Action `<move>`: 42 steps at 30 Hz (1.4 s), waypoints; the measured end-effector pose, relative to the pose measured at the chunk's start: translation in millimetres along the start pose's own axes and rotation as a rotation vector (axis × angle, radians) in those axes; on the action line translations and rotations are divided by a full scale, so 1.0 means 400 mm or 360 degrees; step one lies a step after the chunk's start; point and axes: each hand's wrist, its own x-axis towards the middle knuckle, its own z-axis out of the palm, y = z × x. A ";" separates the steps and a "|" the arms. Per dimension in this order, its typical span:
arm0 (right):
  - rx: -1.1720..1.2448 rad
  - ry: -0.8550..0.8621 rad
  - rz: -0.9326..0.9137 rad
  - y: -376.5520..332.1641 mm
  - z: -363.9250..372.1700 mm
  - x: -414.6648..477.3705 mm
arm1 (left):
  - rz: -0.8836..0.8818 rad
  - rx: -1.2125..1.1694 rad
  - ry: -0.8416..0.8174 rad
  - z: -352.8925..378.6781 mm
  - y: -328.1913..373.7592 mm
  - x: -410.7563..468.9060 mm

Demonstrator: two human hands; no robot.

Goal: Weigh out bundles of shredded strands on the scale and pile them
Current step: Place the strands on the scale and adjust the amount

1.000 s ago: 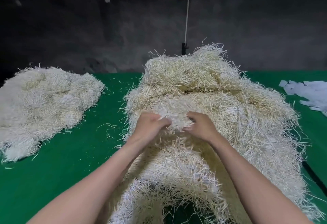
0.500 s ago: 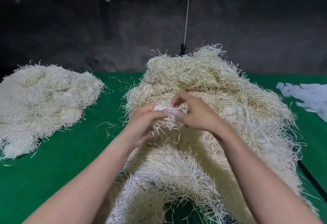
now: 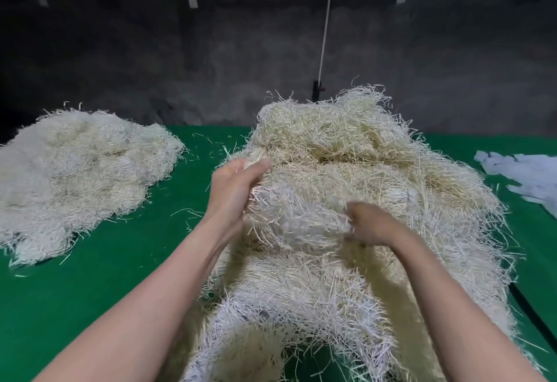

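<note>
The left hand [image 3: 238, 191] is pressing flat on the big strand pile [image 3: 331, 152]; the right hand [image 3: 372, 224] is grabbing some of it.

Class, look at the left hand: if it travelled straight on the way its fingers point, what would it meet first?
The central heap of shredded strands; the left hand lies against its side, fingers pointing forward into it, though depth is unclear.

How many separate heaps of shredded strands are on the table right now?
2. A smaller heap lies at the left of the table; a large heap fills the middle. More may lie outside the frame.
</note>
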 end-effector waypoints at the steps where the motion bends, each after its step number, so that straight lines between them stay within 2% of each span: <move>1: 0.0115 0.0089 -0.0120 -0.033 -0.041 -0.024 | 0.0020 0.0018 -0.0015 0.006 0.001 -0.001; 3: 0.0463 0.0286 -0.0412 -0.118 -0.088 -0.056 | 0.0023 0.0041 -0.0111 0.024 0.006 -0.014; 5: 0.0804 0.0188 -0.0608 -0.206 -0.059 -0.058 | 0.0012 -0.0015 -0.0166 0.034 0.013 -0.021; 6: 0.0791 0.0095 -0.0624 -0.233 -0.017 -0.047 | 0.0001 -0.0073 -0.0193 0.033 0.020 -0.022; 8: 0.0523 0.0015 -0.0582 -0.232 0.071 -0.011 | 0.0010 -0.0179 -0.0170 0.020 0.039 -0.014; 11: 0.0544 0.0121 -0.0410 -0.116 0.123 0.030 | 0.0037 0.0063 0.0062 -0.015 0.023 -0.003; 13: 0.0428 0.0097 -0.0271 -0.028 0.121 0.030 | 0.0007 0.0199 0.0213 -0.046 -0.009 0.000; 16: 0.0315 0.0131 0.0003 0.080 0.134 0.017 | 0.0164 0.0366 0.0425 -0.112 -0.011 0.031; 18: 0.0310 -0.0041 0.0076 0.086 0.117 -0.002 | 0.0290 0.0530 0.0426 -0.129 0.000 0.050; 20: 0.0392 -0.0344 0.0091 0.045 0.061 -0.029 | 0.0352 0.0633 0.0339 -0.117 0.002 0.053; 21: 0.0361 -0.0413 0.0050 0.014 0.022 -0.045 | 0.0363 0.0655 0.0289 -0.107 0.000 0.048; 22: 0.0295 -0.0341 -0.0035 -0.015 -0.022 -0.060 | 0.0375 0.0678 0.0253 -0.099 -0.004 0.044; 24: 0.0299 0.0017 -0.0279 -0.080 -0.101 -0.095 | 0.0362 0.0677 0.0216 -0.086 -0.006 0.032; 26: 0.0570 0.0198 -0.0556 -0.172 -0.126 -0.119 | 0.0292 0.0512 0.0145 -0.070 0.008 0.013; 28: 0.0761 -0.0083 -0.0684 -0.258 -0.076 -0.102 | 0.0095 0.0125 -0.0078 -0.048 0.037 -0.006; 30: 0.0540 -0.0469 -0.0585 -0.312 0.027 -0.066 | -0.0094 -0.0436 -0.0368 -0.048 0.077 -0.012; 31: 0.0420 -0.0595 -0.0483 -0.318 0.075 -0.048 | -0.0141 -0.0626 -0.0422 -0.054 0.093 -0.011; 32: 0.0347 -0.0604 -0.0394 -0.308 0.111 -0.030 | -0.0141 -0.0649 -0.0411 -0.061 0.102 -0.007; 33: 0.0340 -0.0482 -0.0336 -0.291 0.133 -0.012 | -0.0040 -0.0371 -0.0366 -0.070 0.104 -0.001; 35: 0.0553 -0.0197 -0.0241 -0.257 0.138 0.022 | 0.0240 0.0914 -0.0316 -0.086 0.080 0.003; 36: 0.0743 -0.0080 -0.0221 -0.253 0.128 0.030 | 0.0211 0.1491 -0.0466 -0.086 0.051 0.003; 37: 0.0919 0.0030 -0.0243 -0.253 0.111 0.032 | 0.0053 0.1888 -0.0677 -0.082 0.013 0.002; 38: 0.1034 0.0121 -0.0292 -0.255 0.095 0.032 | -0.0063 0.2126 -0.0885 -0.078 -0.022 0.002; 39: 0.1082 0.0181 -0.0353 -0.256 0.079 0.031 | -0.0105 0.2216 -0.1040 -0.076 -0.046 -0.003; 40: 0.1089 0.0203 -0.0408 -0.250 0.067 0.029 | -0.0135 0.2122 -0.1146 -0.076 -0.058 -0.005; 42: 0.1079 0.0139 -0.0414 -0.208 0.059 0.030 | -0.0233 0.1400 -0.1020 -0.093 -0.067 0.011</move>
